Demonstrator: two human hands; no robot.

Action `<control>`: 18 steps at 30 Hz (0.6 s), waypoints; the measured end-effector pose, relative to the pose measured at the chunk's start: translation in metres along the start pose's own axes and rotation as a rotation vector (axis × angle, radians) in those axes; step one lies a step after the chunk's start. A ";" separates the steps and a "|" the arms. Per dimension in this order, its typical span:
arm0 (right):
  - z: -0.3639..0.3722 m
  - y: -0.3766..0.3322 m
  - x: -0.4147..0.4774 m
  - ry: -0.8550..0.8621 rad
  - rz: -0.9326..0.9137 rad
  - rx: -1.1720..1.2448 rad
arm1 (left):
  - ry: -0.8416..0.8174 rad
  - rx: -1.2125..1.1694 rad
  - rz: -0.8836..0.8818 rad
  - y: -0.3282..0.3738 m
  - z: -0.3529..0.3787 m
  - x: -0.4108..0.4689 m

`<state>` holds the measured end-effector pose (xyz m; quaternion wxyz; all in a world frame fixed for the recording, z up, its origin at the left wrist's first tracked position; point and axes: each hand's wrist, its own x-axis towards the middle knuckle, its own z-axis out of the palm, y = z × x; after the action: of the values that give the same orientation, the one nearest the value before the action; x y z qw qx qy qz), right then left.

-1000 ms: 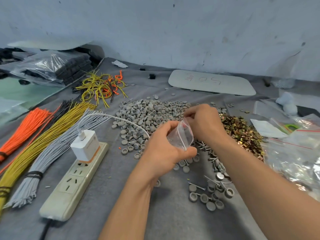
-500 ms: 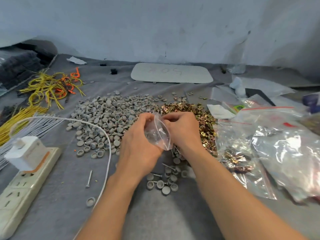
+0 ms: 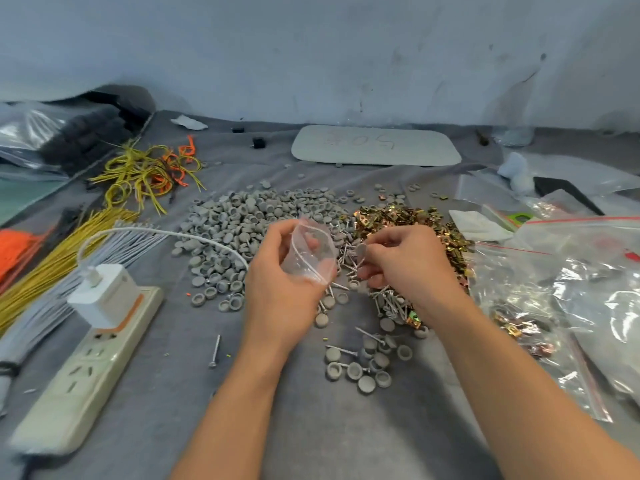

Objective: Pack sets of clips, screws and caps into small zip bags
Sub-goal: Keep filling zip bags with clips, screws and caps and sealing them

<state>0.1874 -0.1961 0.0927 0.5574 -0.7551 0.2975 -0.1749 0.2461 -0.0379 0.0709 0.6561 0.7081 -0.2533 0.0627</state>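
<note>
**Two hands, one small bag over a table of parts**

One clear zip bag point(image 3: 309, 252) is held above the middle of a grey cloth-covered table point(image 3: 311, 427), pinched in the fingers of the left hand point(image 3: 280, 289) with its mouth facing right. Just beside it, apart from the bag, the right hand point(image 3: 405, 261) is closed on a grey cap point(image 3: 361, 250), gripped between thumb and fingertips. Under and behind the hands lies a wide heap of grey caps point(image 3: 242, 220); to its right a pile of gold-coloured clips point(image 3: 408, 220), with loose screws point(image 3: 389, 301) scattered between and nearer. A small cluster of caps point(image 3: 367, 368) sits near the wrists, and a single screw point(image 3: 214, 351) lies alone to the left. On the near left a power strip point(image 3: 86, 368) carries a white charger point(image 3: 104, 296), beside bundles of yellow, grey and orange ties point(image 3: 62, 258). Large clear bags point(image 3: 571, 296) crowd the right edge, and a pale flat board point(image 3: 375, 146) rests at the far side by the wall.
</note>
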 end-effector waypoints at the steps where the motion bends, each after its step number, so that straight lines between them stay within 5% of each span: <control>1: 0.002 -0.003 0.000 -0.040 0.056 0.143 | 0.049 -0.082 -0.015 -0.001 -0.005 0.003; 5: 0.008 -0.010 0.001 -0.186 0.197 0.600 | 0.173 -0.201 -0.012 -0.002 -0.017 0.015; 9: 0.009 -0.009 0.001 -0.262 0.235 0.664 | 0.206 -0.170 0.066 0.004 -0.018 0.015; 11: 0.010 -0.007 0.003 -0.262 0.201 0.498 | 0.234 -0.140 0.098 0.006 -0.019 0.013; 16: 0.022 -0.003 0.011 -0.034 -0.095 -0.479 | 0.363 -0.153 0.064 0.004 -0.034 0.019; 18: 0.030 -0.007 0.014 0.040 -0.200 -0.622 | 0.401 -0.228 0.003 0.000 -0.039 0.024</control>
<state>0.2176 -0.1813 0.0886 0.2741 -0.9110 0.2722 -0.1445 0.2759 -0.0069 0.0860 0.7689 0.6025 -0.1243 0.1741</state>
